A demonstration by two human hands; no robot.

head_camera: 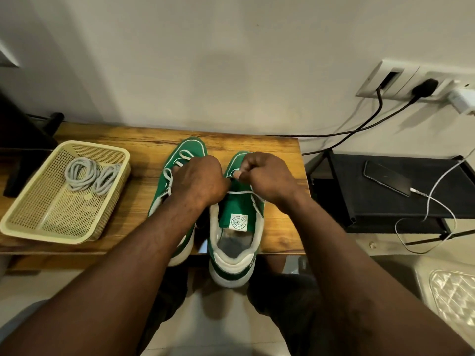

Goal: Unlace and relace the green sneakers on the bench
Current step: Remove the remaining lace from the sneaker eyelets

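Observation:
Two green sneakers with white soles stand side by side on the wooden bench (108, 140), toes toward the wall. The left sneaker (186, 150) has a white lace threaded through its eyelets. The right sneaker (237, 224) has its tongue exposed, and a white lace (240, 192) runs across it between my hands. My left hand (199, 181) is curled over the gap between the shoes, holding the lace's left end. My right hand (268, 176) is curled over the right sneaker's forefoot, pinching the lace between thumb and fingers.
A cream perforated basket (30, 222) at the bench's left holds two coiled grey laces (90, 176). Right of the bench stands a black rack (385, 204) with a phone (386, 178) on a white cable. Black cables run to the wall sockets (411, 83). A dark object stands at far left.

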